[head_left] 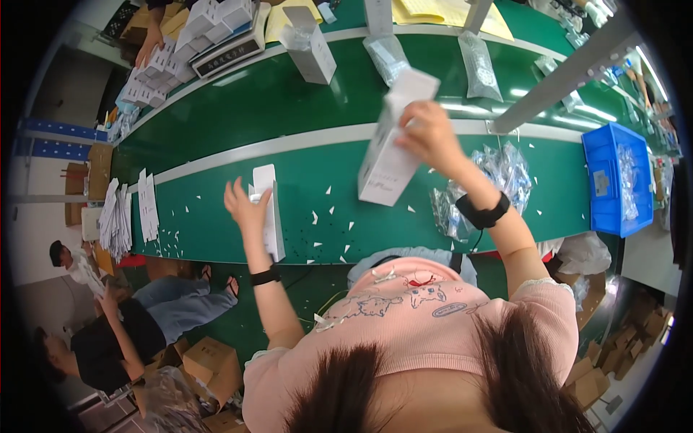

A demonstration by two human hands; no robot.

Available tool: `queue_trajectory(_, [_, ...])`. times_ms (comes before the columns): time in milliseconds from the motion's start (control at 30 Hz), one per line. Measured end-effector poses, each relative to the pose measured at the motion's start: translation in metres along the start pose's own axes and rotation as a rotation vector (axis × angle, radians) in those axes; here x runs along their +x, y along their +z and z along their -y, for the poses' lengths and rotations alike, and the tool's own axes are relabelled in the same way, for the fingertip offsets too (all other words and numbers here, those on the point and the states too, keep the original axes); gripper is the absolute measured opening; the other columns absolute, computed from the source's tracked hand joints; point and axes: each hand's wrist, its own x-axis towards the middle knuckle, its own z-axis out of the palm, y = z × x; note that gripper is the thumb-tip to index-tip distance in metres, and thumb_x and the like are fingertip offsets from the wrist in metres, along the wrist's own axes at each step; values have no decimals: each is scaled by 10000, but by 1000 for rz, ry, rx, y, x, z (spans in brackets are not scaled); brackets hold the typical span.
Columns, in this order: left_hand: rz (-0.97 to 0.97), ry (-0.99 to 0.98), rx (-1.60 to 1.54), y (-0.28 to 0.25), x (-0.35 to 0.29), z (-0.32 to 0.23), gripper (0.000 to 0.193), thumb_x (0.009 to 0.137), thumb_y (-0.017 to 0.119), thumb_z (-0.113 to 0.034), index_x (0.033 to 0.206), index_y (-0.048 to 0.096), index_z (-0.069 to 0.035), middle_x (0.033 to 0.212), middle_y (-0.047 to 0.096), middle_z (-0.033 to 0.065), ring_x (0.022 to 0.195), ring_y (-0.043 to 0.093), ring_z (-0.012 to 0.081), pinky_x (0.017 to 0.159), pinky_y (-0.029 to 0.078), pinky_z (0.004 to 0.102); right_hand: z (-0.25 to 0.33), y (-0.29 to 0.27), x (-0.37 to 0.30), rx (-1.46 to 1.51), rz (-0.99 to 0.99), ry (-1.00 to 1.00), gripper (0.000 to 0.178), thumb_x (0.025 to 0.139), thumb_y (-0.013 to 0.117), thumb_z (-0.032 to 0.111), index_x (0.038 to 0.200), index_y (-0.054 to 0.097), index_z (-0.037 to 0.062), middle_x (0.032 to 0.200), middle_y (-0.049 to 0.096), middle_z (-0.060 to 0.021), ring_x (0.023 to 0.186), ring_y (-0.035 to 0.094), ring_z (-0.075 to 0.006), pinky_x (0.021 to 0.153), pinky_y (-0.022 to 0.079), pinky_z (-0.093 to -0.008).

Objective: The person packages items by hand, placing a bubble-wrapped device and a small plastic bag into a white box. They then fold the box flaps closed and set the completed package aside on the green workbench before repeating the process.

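My right hand (432,138) pinches the upper part of a tall white carton (388,167) with its flap up, tilted over the green bench. Motion blurs the carton's top. To the left, my left hand (249,208) has its thumb and fingers apart, beside a narrow white box (272,229) near the bench's front edge. The hand overlaps this box's left side; whether it touches the box I cannot tell. A heap of clear plastic packets (505,173) lies near my right forearm.
Flattened white cartons (115,220) lie at the left end, and paper scraps dot the bench (216,155). A blue bin (606,180) stands at the right. Across the belt are an open carton (312,58) and stacked white boxes (209,29), near another person's hand (150,45). A metal post (548,83) slants at right.
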Motion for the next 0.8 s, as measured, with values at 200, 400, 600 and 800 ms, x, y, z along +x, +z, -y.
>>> queue_trajectory(200, [514, -269, -286, 13, -7, 74, 858, 667, 732, -272, 1329, 252, -11, 1307, 344, 252, 1186, 380, 352, 990, 306, 384, -115, -40, 61, -232, -74, 58, 174, 631, 678, 139, 595, 554, 22, 873, 555, -20, 905, 491, -254, 790, 376, -376])
queue_trajectory(400, [600, -91, -470, 21, -5, 40, 799, 723, 680, -158, 1345, 204, -4, 1336, 312, 230, 1244, 318, 310, 1005, 279, 330, -208, -19, 87, -656, 101, 193, 110, 656, 648, 122, 693, 593, 34, 928, 553, -17, 953, 480, -245, 833, 377, -386])
queue_trajectory(600, [608, -218, -514, 19, -9, 45, 799, 698, 677, -72, 1347, 212, -38, 1310, 340, 223, 1224, 342, 299, 1000, 285, 339, -155, 31, 129, -619, -226, 81, 165, 673, 623, 102, 832, 603, 63, 948, 552, -46, 946, 502, -251, 835, 397, -397])
queue_trajectory(800, [541, -225, -466, 11, 8, 19, 959, 562, 773, -88, 1351, 227, -84, 1261, 357, 212, 1160, 385, 303, 965, 331, 370, -149, 146, 162, -428, 179, 456, 382, 767, 603, 251, 1092, 508, 74, 1013, 557, -149, 924, 541, -345, 746, 469, -425])
